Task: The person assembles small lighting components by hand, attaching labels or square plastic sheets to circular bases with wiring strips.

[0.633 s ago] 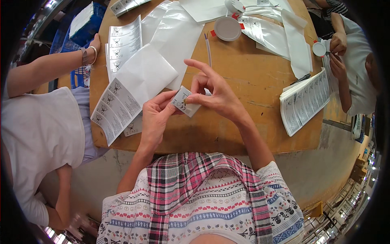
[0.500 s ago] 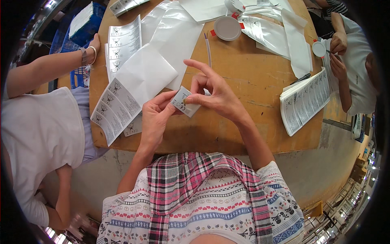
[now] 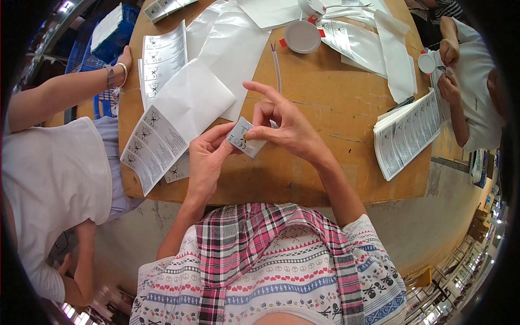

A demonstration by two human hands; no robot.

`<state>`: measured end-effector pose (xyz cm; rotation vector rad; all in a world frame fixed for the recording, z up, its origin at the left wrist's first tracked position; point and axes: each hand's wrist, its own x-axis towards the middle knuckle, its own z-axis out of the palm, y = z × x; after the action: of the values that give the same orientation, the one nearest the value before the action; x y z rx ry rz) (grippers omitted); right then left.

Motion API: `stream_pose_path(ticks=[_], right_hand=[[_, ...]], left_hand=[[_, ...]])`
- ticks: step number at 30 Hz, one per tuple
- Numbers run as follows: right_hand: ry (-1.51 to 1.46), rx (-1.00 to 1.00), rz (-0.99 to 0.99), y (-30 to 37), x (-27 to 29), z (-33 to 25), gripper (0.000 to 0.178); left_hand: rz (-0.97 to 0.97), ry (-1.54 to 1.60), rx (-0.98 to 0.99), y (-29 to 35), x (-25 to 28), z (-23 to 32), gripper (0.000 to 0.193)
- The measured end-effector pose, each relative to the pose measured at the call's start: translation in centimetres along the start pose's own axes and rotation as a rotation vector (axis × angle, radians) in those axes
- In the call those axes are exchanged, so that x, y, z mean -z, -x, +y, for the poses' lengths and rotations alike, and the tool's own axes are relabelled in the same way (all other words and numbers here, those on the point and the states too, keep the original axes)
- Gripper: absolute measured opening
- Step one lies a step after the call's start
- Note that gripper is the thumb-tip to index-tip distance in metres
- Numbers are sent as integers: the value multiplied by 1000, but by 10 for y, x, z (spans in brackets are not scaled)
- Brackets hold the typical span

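Observation:
Above the table's near edge, my left hand point(image 3: 210, 154) grips a small white block with a silver printed label point(image 3: 236, 136) on its upper face, fingers behind it and thumb at its lower left edge. My right hand point(image 3: 290, 125) pinches the same labelled block from the right. Its thumb lies on the label, and its index finger points up and away to the left. A grey cable point(image 3: 277, 67) with bare wire ends rises behind my right hand; where its lower end goes is hidden.
Label sheets point(image 3: 157, 142) and glossy backing paper point(image 3: 230, 54) cover the table's left side. A round white lamp point(image 3: 301, 37) with red tabs lies at the far middle. A label stack point(image 3: 406, 135) and black pen point(image 3: 401, 104) sit right. People work at both sides; a blue crate point(image 3: 116, 32) stands far left.
My hands and the labelled block stay almost in place, with the right thumb still on the label. The person at the right has shifted their hands slightly around a round white lamp.

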<state>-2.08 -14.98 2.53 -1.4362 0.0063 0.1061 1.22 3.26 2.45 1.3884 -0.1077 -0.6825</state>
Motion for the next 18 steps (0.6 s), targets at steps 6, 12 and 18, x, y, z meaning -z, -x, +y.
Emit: stream_pose_path(ticks=[6,12,18], right_hand=[[1,-2,-5,0,-1,2,75],[10,-11,-16,1,0,1,76],[-18,-28,-23,0,-1,4,77]], left_hand=[[8,-16,-12,1,0,0,26],[8,-22,-4,2,3,-4,26],[10,-23,-10,3,3,-5,25]])
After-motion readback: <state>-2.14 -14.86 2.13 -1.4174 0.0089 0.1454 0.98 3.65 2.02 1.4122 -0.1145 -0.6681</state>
